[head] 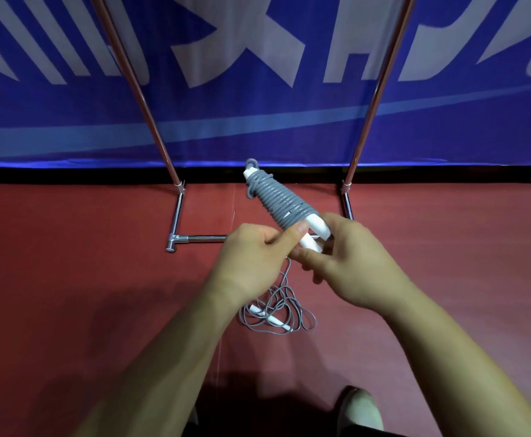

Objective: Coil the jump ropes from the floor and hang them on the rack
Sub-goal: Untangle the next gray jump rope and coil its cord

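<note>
1. Head view: I see the left hand (251, 260) and the right hand (349, 263) meeting over the red floor (68, 247), both gripping one jump rope (284, 201) held in the air.
2. Its grey cord is wound tightly around the paired white handles, and the bundle tilts up and away toward the blue banner (257, 115).
3. The left thumb presses on the lowest turns of cord; the other left fingers curl underneath, pressed together.
4. The right fingers wrap the bare white handle ends, closed around them, thumb toward the left hand.
5. A second jump rope (278, 310) lies loose and tangled on the floor below the hands, a strand rising toward them.
6. The chrome rack (176, 216) stands beyond, its base bar on the floor, near the banner's lower edge.
7. A pale shoe (360, 408) shows at the bottom edge.
</note>
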### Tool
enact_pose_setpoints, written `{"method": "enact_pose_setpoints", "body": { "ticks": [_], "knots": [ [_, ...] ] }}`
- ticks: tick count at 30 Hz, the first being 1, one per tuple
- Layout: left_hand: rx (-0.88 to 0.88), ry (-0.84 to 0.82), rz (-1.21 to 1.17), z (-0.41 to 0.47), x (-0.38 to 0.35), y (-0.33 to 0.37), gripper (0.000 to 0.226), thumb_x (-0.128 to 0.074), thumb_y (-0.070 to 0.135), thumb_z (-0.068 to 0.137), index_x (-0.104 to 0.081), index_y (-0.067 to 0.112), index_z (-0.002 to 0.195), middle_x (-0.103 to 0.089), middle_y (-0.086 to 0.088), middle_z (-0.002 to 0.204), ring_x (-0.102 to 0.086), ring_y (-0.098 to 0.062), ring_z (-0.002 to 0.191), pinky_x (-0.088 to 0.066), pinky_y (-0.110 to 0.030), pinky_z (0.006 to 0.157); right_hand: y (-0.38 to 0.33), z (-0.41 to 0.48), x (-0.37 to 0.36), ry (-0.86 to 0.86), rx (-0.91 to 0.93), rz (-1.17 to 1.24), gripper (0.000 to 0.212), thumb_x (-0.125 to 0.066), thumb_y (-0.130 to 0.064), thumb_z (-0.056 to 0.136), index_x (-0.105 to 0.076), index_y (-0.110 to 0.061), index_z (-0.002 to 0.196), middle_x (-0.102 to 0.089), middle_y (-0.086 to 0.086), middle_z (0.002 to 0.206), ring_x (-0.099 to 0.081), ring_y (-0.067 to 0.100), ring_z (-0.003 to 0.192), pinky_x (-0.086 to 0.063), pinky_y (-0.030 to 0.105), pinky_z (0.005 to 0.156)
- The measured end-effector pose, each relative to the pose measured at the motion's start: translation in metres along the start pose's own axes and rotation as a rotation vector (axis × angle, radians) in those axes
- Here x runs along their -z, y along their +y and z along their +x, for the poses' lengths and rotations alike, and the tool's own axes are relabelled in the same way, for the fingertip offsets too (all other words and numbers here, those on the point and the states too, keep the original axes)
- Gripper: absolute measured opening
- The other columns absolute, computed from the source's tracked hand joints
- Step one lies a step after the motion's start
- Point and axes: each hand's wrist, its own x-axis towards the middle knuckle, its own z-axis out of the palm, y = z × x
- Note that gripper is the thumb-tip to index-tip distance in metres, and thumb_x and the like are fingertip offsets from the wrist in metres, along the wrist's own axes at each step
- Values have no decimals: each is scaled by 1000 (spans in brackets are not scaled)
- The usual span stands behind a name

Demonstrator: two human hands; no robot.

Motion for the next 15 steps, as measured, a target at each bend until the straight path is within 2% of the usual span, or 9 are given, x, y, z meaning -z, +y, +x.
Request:
{"method": "enact_pose_setpoints", "body": {
  "ticks": [2,4,6,8,10,12,13,15],
  "knots": [
    [69,-34,-62,-1,-1,3,58,-54,65,91,-62,24,51,-47,-5,51,-43,-19,46,-37,-29,50,2,-2,-3,56,10,-150,25,-72,-41,87,-53,-26,90,-64,-6,73,-61,21,65,-53,44,63],
    [176,-46,-184,-1,0,7,59,-52,67,91,-68,18,61,-55,-2,54,-47,-18,42,-35,-23,45,0,-2,-8,108,14,-286,26,-69,-45,89,-53,-27,97,-65,-5,79,-58,27,74,-51,43,66],
    [235,-27,-271,0,-1,9,60,-51,69,90,-68,15,68,-60,-4,58,-48,-19,41,-33,-21,41,-3,-2,-14,155,16,-356,33,-65,-39,92,-54,-31,122,-72,-2,97,-63,32,90,-50,42,71],
    [246,-20,-347,2,-1,8,61,-52,68,90,-69,12,75,-60,-6,61,-46,-19,41,-31,-20,41,-6,-1,-19,148,32,-365,53,-61,-29,95,-42,-32,144,-70,3,114,-63,32,100,-49,39,76],
    [248,-47,-448,2,0,6,64,-54,62,94,-71,0,90,-56,-9,66,-40,-17,43,-27,-20,41,-7,-2,-23,89,39,-277,63,-57,-26,97,-30,-34,153,-64,4,123,-61,24,103,-46,35,83],
    [247,-70,-511,3,2,3,61,-54,55,97,-69,-3,96,-54,-11,72,-36,-15,45,-23,-21,42,-12,-1,-21,4,-36,-53,57,-48,-32,102,-27,-42,154,-56,-4,130,-55,14,110,-42,31,93],
    [247,-72,-516,3,3,2,56,-54,54,98,-68,1,93,-53,-11,73,-35,-15,45,-22,-22,43,-14,-1,-20,-29,-85,91,50,-43,-34,104,-31,-45,151,-53,-9,128,-52,9,111,-41,30,95],
    [241,-74,-524,3,5,2,49,-54,53,98,-61,8,78,-53,-9,71,-34,-14,46,-22,-23,44,-17,2,-15,-27,-170,291,41,-39,-32,106,-44,-45,145,-55,-13,110,-51,6,97,-48,34,88]
  ]
}}
